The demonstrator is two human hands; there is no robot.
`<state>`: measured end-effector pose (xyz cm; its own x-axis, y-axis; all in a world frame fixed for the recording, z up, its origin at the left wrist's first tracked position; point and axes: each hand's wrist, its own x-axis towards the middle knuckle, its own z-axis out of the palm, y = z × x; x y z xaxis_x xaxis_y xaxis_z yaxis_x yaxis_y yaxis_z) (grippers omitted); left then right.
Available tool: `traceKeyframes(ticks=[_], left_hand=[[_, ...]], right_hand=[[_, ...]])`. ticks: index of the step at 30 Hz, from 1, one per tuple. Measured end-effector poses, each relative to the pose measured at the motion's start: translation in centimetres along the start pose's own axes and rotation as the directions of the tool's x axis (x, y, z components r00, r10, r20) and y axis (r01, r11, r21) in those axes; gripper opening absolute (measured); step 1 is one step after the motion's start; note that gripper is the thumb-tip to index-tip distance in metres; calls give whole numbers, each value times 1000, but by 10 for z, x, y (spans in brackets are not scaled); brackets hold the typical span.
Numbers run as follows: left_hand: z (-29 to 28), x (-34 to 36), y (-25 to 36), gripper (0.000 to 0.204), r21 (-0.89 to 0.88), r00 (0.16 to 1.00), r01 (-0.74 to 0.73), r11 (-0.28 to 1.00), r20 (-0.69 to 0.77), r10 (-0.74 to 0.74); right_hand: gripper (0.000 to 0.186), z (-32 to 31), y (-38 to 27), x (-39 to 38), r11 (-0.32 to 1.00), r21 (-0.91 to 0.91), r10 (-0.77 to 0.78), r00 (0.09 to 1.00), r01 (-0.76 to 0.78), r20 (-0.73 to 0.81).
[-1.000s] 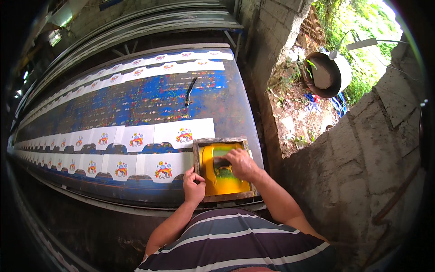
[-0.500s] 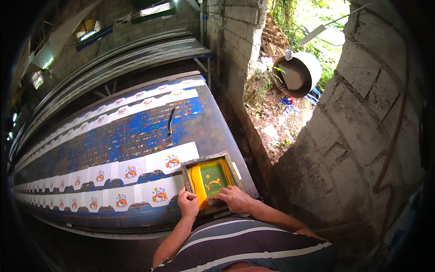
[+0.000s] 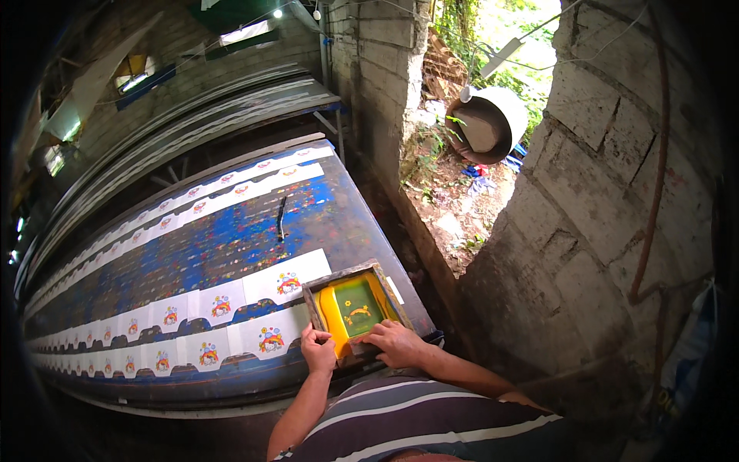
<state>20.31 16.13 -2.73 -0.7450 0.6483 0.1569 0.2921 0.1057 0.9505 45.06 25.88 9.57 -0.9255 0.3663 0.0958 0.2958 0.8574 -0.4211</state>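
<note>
A wooden screen-printing frame (image 3: 312,307) lies at the table's near right end, slightly turned. Yellow ink (image 3: 329,300) lines the inside of its walls around a greenish mesh (image 3: 362,295) that bears a small yellow pattern. My left hand (image 3: 319,350) is closed on the frame's near left corner, thumb and fingers pinched together. My right hand (image 3: 398,343) rests with bent fingers over the near side of the frame, gripping it there. White sheets with colourful cartoon prints (image 3: 271,340) run in two rows leftward from the frame. What lies under the frame is hidden.
The long table (image 3: 350,215) has a blue, paint-spotted top with a thin dark stick (image 3: 282,219) on it. More printed sheets (image 3: 299,159) line its far side. A block wall (image 3: 585,208) stands to the right, with a round container (image 3: 504,115) in its opening.
The view has shifted a little, so the wall and table appear further left. My hands stay on the frame in nearly the same hold.
</note>
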Motion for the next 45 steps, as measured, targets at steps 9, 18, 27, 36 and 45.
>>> traceKeyframes(ticks=[9, 18, 27, 36, 45], left_hand=[[3, 4, -1, 19, -78, 999, 31, 996, 7, -31], [10, -11, 92, 28, -292, 994, -91, 952, -92, 67], [129, -72, 134, 37, -564, 992, 35, 825, -78, -95], [191, -153, 158, 35, -426, 896, -28, 904, -411, -166], [194, -178, 175, 38, -370, 683, -130, 920, -706, -188]], right_hand=[[59, -3, -4, -18, 997, 68, -15, 991, 24, -134], [35, -29, 85, -68, 747, 659, 564, 608, -88, -558], [51, -104, 215, -115, -70, 997, 468, 884, 25, 11], [55, -129, 269, -95, -89, 978, 238, 950, -187, 203], [59, -108, 265, -3, -47, 950, -117, 946, -309, 302]])
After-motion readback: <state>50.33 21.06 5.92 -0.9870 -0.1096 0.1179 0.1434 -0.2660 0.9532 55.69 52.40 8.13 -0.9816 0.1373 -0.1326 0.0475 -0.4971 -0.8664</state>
